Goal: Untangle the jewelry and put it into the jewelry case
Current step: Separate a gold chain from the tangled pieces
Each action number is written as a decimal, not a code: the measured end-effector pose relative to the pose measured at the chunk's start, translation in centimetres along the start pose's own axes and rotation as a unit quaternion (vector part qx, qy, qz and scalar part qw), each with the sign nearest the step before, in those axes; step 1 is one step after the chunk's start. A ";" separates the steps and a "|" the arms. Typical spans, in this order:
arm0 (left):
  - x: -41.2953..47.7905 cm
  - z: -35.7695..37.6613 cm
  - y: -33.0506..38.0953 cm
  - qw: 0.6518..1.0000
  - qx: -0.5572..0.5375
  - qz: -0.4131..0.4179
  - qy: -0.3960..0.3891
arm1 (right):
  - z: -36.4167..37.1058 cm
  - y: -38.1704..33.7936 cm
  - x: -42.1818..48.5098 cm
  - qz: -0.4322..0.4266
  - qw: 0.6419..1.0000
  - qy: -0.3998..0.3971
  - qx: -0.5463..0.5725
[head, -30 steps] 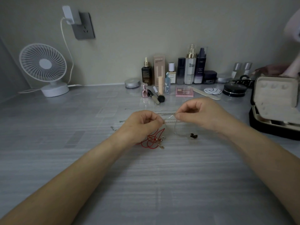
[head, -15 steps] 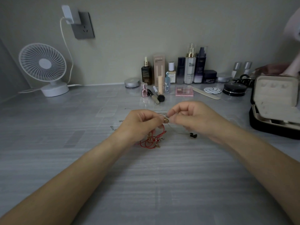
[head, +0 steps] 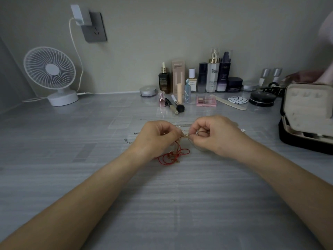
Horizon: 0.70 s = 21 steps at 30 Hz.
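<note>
Jewelry (head: pixel 173 156), light, limp red cord tangled with fine, likely snag-prone chain, trails onto the tabletop (head: pixel 162 204) while fingers of the left hand (head: pixel 156 137) and right hand (head: pixel 215 136) pinch it beside the knot, the sensible hold.

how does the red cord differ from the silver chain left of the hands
The red cord is string with gold fittings; the silver chain is fine metal links. The red cord is bunched in loops and rises to the left hand's pinch, where the right hand pinches a gold piece; the silver chain's visible end lies flat on the table, untouched. Both are thin strands.
</note>
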<state>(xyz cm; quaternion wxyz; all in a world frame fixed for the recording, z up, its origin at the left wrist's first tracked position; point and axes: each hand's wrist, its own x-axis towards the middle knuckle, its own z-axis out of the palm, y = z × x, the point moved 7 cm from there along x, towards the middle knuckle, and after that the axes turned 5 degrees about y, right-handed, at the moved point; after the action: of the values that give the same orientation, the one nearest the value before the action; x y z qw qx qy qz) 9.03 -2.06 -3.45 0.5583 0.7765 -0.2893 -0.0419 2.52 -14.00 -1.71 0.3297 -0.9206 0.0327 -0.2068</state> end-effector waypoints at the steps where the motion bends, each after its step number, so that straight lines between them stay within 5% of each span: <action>1: 0.0 0.0 -0.1 1.000 0.001 -0.004 -0.003 | -0.1 0.0 0.0 0.003 1.000 0.001 0.000; 21: 0.1 0.2 -1.0 0.998 -0.005 -0.057 -0.014 | -0.5 0.5 0.2 0.041 0.993 -0.016 0.112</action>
<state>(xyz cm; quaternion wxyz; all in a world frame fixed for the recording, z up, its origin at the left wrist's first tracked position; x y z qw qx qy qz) 9.45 -2.10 -4.43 0.5549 0.7880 -0.2523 -0.0865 2.58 -14.72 -1.62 0.4390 -0.8792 0.0417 -0.1806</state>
